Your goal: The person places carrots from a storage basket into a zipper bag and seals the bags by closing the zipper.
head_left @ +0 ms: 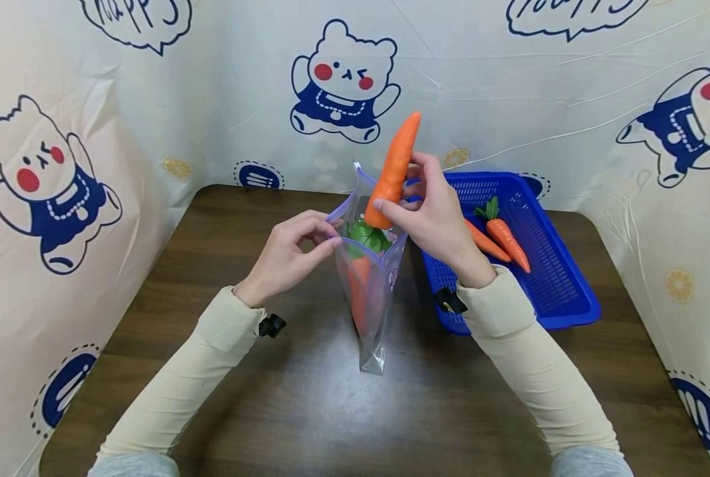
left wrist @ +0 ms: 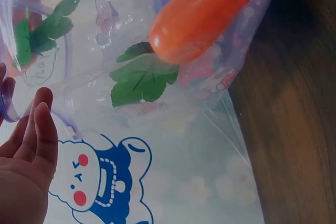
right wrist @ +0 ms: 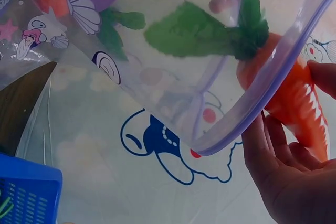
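A clear plastic zip bag [head_left: 371, 354] with a purple-edged mouth stands mid-table. My left hand [head_left: 289, 255] pinches the left side of its mouth, thumb and fingers at the purple edge. Inside the bag an orange carrot [head_left: 361, 295] points down, its green leaves [left wrist: 144, 80] showing through the plastic. My right hand [head_left: 435, 215] grips another carrot [head_left: 398, 162] between thumb and fingers, its tip upward and its thick end at the bag's mouth. In the right wrist view, this carrot's leaves [right wrist: 191, 32] show through the printed plastic.
A blue plastic basket [head_left: 563, 311] stands right of the bag, partly behind my right hand and wrist. Two carrots [head_left: 508, 244] show in it, one half hidden. Behind the brown table [head_left: 242, 397] hangs a white cloth printed with bears [head_left: 346, 79].
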`<state>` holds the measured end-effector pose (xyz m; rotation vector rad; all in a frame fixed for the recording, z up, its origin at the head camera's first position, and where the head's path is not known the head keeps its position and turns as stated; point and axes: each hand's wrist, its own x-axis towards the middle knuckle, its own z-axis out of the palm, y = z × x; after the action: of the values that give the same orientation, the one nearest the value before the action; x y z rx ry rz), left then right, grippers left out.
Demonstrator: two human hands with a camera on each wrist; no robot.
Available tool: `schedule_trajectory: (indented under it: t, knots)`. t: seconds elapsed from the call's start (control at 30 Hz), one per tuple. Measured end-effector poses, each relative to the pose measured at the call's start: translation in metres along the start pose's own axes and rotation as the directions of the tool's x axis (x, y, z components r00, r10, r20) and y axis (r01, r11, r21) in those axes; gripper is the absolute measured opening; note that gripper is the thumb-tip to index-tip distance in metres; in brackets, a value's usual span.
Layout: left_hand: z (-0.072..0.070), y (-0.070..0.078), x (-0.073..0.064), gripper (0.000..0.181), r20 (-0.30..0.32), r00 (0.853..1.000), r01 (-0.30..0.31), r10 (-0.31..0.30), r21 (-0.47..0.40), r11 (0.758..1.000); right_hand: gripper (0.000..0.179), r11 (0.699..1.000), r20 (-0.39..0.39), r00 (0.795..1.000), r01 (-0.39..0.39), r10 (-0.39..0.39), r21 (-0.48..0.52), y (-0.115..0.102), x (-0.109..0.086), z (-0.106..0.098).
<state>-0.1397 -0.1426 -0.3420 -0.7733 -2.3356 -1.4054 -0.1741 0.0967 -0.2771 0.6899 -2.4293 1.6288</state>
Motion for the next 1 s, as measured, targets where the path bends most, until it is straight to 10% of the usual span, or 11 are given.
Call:
schedule_trajectory:
  t: [0.5,1.0]
  knots:
    - [-0.001,0.001,0.003,0.008,-0.066,0.997,-0.052,0.051,-0.009,0.999,0.052,0.977,-0.056,0.997,-0.066,0.056,-0.202,0.009,0.003,-0.010]
    - [-0.004,0.004,0.004,0.010,-0.088,0.993,-0.078,0.076,-0.019,0.997,0.026,0.928,0.054,0.977,-0.179,0.207,-0.326,0.027,0.007,-0.013]
